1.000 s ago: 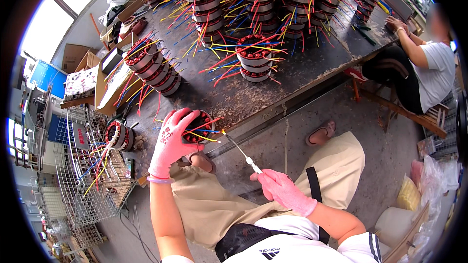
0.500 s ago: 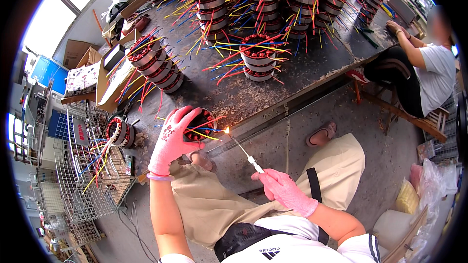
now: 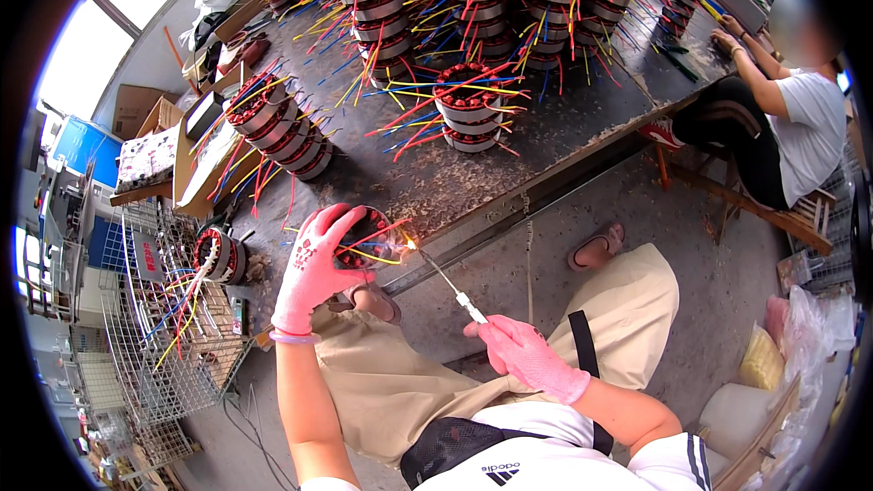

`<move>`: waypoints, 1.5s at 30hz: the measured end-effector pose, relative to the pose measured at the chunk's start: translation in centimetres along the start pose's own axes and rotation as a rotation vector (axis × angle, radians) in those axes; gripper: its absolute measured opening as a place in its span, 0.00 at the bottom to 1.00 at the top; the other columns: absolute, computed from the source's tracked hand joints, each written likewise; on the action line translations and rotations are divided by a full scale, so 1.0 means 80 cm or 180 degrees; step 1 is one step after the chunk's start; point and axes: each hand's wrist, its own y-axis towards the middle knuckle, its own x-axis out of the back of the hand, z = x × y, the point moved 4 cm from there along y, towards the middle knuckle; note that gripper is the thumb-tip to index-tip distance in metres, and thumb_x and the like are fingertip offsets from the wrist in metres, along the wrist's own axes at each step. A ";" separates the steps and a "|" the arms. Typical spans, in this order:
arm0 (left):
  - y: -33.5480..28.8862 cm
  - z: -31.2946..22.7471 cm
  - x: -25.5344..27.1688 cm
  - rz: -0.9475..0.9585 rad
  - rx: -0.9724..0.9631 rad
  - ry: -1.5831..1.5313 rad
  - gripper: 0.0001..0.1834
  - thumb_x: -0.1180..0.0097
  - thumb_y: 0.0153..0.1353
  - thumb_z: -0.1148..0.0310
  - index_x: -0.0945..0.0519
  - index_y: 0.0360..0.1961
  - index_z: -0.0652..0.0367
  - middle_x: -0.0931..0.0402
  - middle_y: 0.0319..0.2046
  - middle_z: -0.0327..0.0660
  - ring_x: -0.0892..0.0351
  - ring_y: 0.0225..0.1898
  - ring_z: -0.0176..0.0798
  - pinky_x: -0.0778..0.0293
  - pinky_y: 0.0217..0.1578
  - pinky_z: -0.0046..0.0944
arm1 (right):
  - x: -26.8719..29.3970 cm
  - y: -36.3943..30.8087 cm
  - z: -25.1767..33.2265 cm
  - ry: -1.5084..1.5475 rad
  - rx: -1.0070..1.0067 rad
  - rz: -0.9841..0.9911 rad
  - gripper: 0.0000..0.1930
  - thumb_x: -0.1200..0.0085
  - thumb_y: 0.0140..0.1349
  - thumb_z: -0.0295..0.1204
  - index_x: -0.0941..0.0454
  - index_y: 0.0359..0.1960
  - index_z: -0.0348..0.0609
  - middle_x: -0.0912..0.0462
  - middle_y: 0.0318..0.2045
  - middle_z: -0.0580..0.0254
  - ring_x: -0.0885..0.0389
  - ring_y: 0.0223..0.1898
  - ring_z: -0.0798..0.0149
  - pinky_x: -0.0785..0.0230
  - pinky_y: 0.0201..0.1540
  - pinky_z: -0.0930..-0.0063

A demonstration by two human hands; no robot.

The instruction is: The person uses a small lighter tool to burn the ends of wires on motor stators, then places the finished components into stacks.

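My left hand (image 3: 307, 273), in a pink glove, grips a motor stator (image 3: 371, 220) at the near edge of the bench. Red, blue and yellow wires stick out from the stator's open end toward the right. Fingers and thumb are curled around its side and cover part of it. In my right hand (image 3: 532, 362), also gloved in pink, is a long-necked lighter (image 3: 470, 306) with a white body and thin metal neck. At its tip a small orange flame (image 3: 410, 244) touches the wire ends, with a little smoke beside it.
Tall stacks of wired stators (image 3: 370, 14) stand across the dark workbench (image 3: 409, 184). A shorter stack (image 3: 468, 116) and a leaning stack (image 3: 289, 138) are closer. One stator (image 3: 221, 255) sits left, beside a wire rack (image 3: 164, 318). Another person (image 3: 809, 123) sits at the right.
The flame has come up against the wire ends and glows brighter, with smoke now showing. The whole view has shifted slightly; both hands keep their holds.
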 end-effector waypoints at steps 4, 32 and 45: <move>0.001 -0.002 0.000 0.0028 0.0046 0.0004 0.50 0.23 0.28 0.68 0.27 0.62 0.54 0.30 0.60 0.48 0.32 0.62 0.57 0.35 0.63 0.50 | 0.001 0.001 -0.003 0.0006 0.0025 0.0031 0.15 0.58 0.74 0.35 0.21 0.47 0.38 0.34 0.17 0.72 0.37 0.18 0.78 0.45 0.21 0.79; 0.001 -0.007 0.000 -0.0070 0.0025 -0.0038 0.47 0.24 0.29 0.65 0.25 0.59 0.55 0.28 0.57 0.50 0.31 0.59 0.57 0.34 0.61 0.50 | 0.005 0.007 -0.013 -0.0081 0.0213 0.0069 0.17 0.59 0.75 0.39 0.22 0.47 0.38 0.33 0.16 0.70 0.35 0.18 0.76 0.42 0.22 0.77; 0.000 -0.004 -0.003 -0.0085 0.0020 -0.0071 0.47 0.24 0.30 0.64 0.26 0.59 0.56 0.28 0.57 0.50 0.30 0.58 0.56 0.33 0.60 0.50 | 0.003 0.006 -0.010 -0.0004 0.0149 0.0082 0.16 0.57 0.75 0.38 0.23 0.48 0.40 0.33 0.17 0.71 0.35 0.18 0.77 0.42 0.22 0.78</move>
